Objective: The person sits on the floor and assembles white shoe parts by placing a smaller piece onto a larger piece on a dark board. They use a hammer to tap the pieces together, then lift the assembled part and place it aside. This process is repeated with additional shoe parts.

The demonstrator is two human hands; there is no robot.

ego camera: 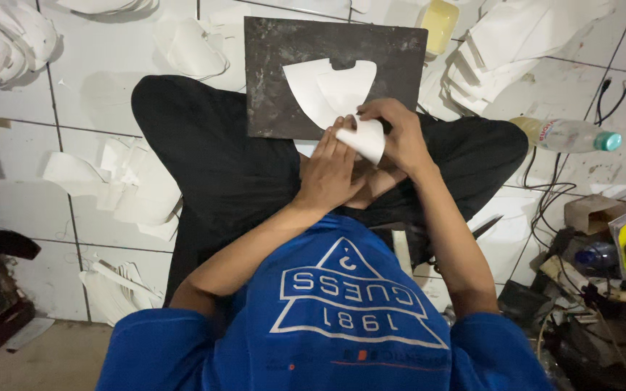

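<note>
- Folding a curved white paper cutout [368, 137], the left hand [331, 174] and right hand [400, 137] are pressing together on it, both pinching its bent edge.
- Lying at twelve o'clock from the hands, the dark scuffed rectangular board [284, 80] is carrying a second flat white cutout [327, 90].
- Hiding under the fingers, the fold's lower end is staying unclear.
- Sitting at three o'clock, a clear plastic bottle [570, 135] is resting on the tiles.

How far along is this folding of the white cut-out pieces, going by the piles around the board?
Done, apparently: curled white pieces stacked on the tiles at upper left and upper right. In hand: the left hand and right hand bend one white piece over the dark board. Left: a flat piece on the board, and flat sheets beside the knee.
</note>
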